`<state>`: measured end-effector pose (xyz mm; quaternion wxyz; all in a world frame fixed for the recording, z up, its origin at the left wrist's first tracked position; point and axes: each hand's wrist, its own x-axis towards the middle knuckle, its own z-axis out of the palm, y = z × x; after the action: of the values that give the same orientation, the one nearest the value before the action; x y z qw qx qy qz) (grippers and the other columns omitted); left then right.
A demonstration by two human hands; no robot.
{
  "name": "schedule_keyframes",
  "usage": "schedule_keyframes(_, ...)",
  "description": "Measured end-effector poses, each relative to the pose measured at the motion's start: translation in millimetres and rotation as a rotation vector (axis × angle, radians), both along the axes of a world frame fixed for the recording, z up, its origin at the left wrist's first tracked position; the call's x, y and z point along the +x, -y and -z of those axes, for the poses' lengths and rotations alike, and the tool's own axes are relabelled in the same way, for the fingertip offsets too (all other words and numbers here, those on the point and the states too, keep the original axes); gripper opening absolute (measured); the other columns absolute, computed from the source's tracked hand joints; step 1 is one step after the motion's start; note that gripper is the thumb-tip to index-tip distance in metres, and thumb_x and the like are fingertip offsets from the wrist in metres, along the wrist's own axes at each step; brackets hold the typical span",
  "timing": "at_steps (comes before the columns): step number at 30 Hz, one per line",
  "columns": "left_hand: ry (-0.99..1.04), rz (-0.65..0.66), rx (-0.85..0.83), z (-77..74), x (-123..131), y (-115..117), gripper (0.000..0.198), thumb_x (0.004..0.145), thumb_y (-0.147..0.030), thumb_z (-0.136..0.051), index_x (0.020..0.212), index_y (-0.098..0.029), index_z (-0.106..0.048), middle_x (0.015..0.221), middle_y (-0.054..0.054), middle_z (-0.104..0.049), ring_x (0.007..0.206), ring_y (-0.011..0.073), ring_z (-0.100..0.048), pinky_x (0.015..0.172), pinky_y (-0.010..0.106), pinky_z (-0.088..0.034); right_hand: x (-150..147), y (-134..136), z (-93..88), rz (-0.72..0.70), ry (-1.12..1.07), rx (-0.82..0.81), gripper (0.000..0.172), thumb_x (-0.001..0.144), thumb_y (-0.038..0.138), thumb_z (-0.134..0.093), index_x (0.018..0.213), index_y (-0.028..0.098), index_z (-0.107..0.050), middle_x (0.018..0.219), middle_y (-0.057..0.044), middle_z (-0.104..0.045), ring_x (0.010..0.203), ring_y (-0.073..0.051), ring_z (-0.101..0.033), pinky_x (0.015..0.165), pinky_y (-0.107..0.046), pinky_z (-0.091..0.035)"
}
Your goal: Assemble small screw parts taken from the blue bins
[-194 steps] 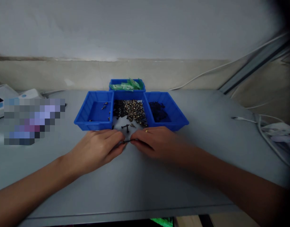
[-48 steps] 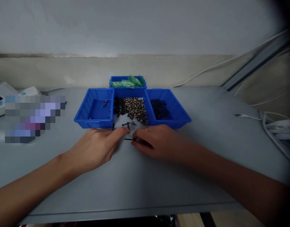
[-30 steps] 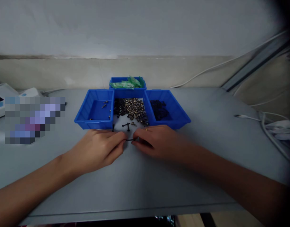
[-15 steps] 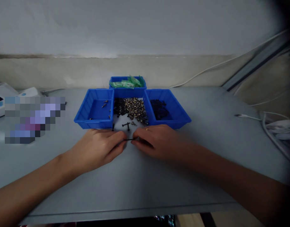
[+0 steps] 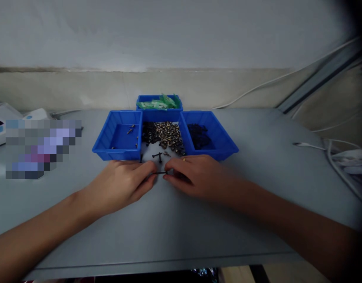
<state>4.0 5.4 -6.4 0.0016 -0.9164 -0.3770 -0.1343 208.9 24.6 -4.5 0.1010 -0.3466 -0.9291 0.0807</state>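
Note:
Between my hands stretches a thin black screw, held level just above the grey table. My left hand pinches its left end between thumb and forefinger. Thumb and forefinger of my right hand close around the other end, where a small dark head shows. Just beyond my fingertips lie a few loose black screws and a small metal screw. Farther back is a heap of brassy screws, with black screws on its left side.
A blue bin at left holds several small screws. The right blue bin contains dark pieces. Green plastic packets fill a rear blue bin. A white cable lies at right; a blurred-out object is at left.
The right fingertips have loosened slightly around the screw's end, and its dark head shows more clearly. Both hands stay in nearly the same place.

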Motion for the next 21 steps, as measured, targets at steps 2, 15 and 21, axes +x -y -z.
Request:
schedule_keyframes(2, 0.004, 0.000, 0.016, 0.6, -0.2, -0.6, 0.019, 0.085, -0.025, -0.036, 0.080, -0.015, -0.052, 0.058, -0.001, -0.052, 0.052, 0.0099, -0.052, 0.048, 0.020, -0.037, 0.0, 0.6, -1.1, 0.011, 0.005, -0.001, 0.022, 0.084, 0.036, -0.040, 0.086, 0.020, -0.054, 0.070, -0.001, -0.059, 0.066, -0.016, -0.055, 0.059, -0.027, -0.037)
schedule_keyframes(15, 0.010, 0.003, 0.000, -0.3, -0.3, 0.2, 0.018, 0.086, -0.024, -0.036, 0.079, -0.015, -0.050, 0.057, -0.001, -0.052, 0.051, 0.0094, -0.050, 0.047, 0.020, -0.036, -0.4, 1.1, -1.8, -0.010, 0.034, -0.017, 0.017, 0.083, 0.032, -0.041, 0.084, 0.019, -0.052, 0.072, -0.001, -0.060, 0.063, -0.014, -0.055, 0.056, -0.025, -0.035)
schedule_keyframes(21, 0.002, 0.017, -0.004, -1.1, -0.3, 0.8, 0.019, 0.086, -0.024, -0.036, 0.080, -0.015, -0.051, 0.058, -0.001, -0.052, 0.052, 0.0098, -0.052, 0.048, 0.020, -0.038, -0.5, 0.2, -1.9, -0.014, 0.050, -0.010, 0.014, 0.082, 0.030, -0.043, 0.084, 0.019, -0.051, 0.071, 0.000, -0.059, 0.063, -0.014, -0.055, 0.055, -0.025, -0.034)
